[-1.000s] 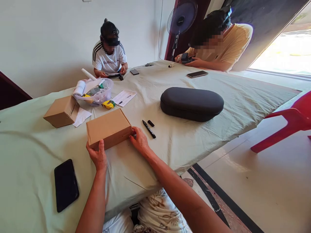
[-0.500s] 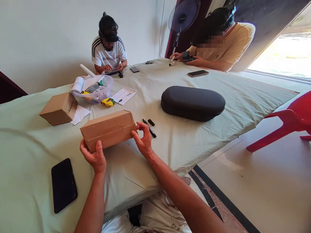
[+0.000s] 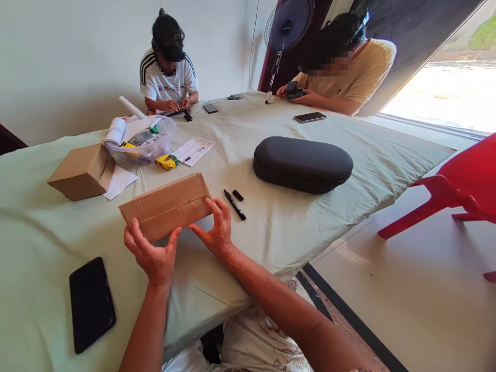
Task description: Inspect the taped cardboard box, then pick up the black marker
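A brown cardboard box (image 3: 166,206) is held slightly tilted over the cloth-covered table, a seam running along the side that faces me. My left hand (image 3: 153,253) grips its left end, fingers on the side and thumb at the lower edge. At the right end, my right hand (image 3: 215,230) has its fingers against the box and its thumb by the bottom edge. Just right of the box lie an uncapped black marker (image 3: 234,205) and its cap (image 3: 237,195). To the left of my left forearm rests a black phone (image 3: 92,305).
A second cardboard box (image 3: 79,170) sits at left beside a plastic basket (image 3: 155,147) of odds and ends. A yellow tape measure (image 3: 166,161), a printed sheet (image 3: 194,151) and a dark oval case (image 3: 302,164) lie farther back. Two people sit across; a red chair (image 3: 457,181) stands right.
Both thumbs have slid from the box's near side to its lower edge, and my fingers have shifted on its ends. The whole view has moved a little to the right.
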{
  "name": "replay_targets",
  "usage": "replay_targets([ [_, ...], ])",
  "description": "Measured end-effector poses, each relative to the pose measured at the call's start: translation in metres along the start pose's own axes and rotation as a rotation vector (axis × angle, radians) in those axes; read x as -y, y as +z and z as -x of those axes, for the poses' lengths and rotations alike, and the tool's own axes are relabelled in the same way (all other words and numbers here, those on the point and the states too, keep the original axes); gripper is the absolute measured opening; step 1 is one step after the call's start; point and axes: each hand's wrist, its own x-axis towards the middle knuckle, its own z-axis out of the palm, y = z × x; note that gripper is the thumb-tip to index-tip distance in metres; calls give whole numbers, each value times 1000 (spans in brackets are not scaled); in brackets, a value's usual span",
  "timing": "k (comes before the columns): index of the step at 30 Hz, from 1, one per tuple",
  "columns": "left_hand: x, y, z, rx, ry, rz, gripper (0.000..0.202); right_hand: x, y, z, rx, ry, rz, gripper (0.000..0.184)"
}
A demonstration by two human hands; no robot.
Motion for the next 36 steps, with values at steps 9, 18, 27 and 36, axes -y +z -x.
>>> replay_targets([
  [9,3,-6,-5,-51,-51,103,105,-6,-4,-10,-116,145,-299,29],
  [18,9,-7,-11,-138,-243,344,86,-11,-4,-18,-142,469,-535,30],
  [27,9,-7,-10,-53,-225,321,81,-11,-6,-15,-48,404,-558,25],
  [36,12,-4,-9,17,-266,343,92,-15,-2,-14,31,523,-504,26],
])
